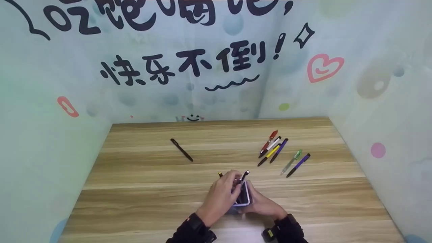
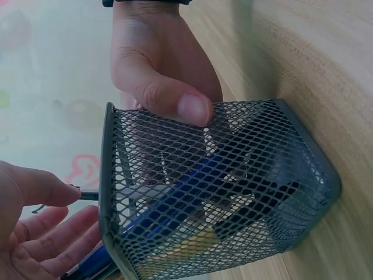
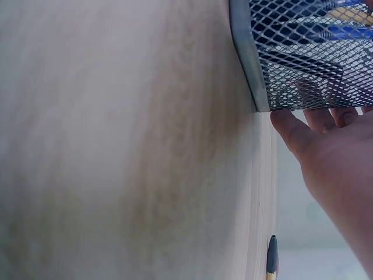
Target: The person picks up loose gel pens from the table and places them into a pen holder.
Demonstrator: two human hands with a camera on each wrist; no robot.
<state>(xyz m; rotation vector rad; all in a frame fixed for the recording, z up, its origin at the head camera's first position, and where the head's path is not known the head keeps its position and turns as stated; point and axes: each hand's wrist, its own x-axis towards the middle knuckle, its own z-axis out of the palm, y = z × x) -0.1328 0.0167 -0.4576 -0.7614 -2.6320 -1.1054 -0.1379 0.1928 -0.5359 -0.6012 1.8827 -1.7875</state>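
A dark metal mesh pen holder (image 2: 192,192) stands on the table with several pens inside. Through its mesh a blue pen (image 2: 175,201) and a yellow-and-black pen (image 2: 198,242) show. My right hand (image 1: 265,204) grips the holder's side, with the thumb pressed on the mesh in the left wrist view. Over the open top, my left hand (image 1: 219,194) pinches a white-and-black pen (image 1: 244,176) between thumb and fingers. The lower part of this pen is inside the holder. In the right wrist view, the right hand's fingers (image 3: 294,131) touch the mesh.
A black pen (image 1: 181,150) lies alone toward the back left. At the right lie a red pen (image 1: 269,141), a white pen (image 1: 270,146), a yellow pen (image 1: 269,154), a green pen (image 1: 291,162) and two purple pens. Printed walls (image 1: 189,101) enclose the wooden table (image 1: 141,189).
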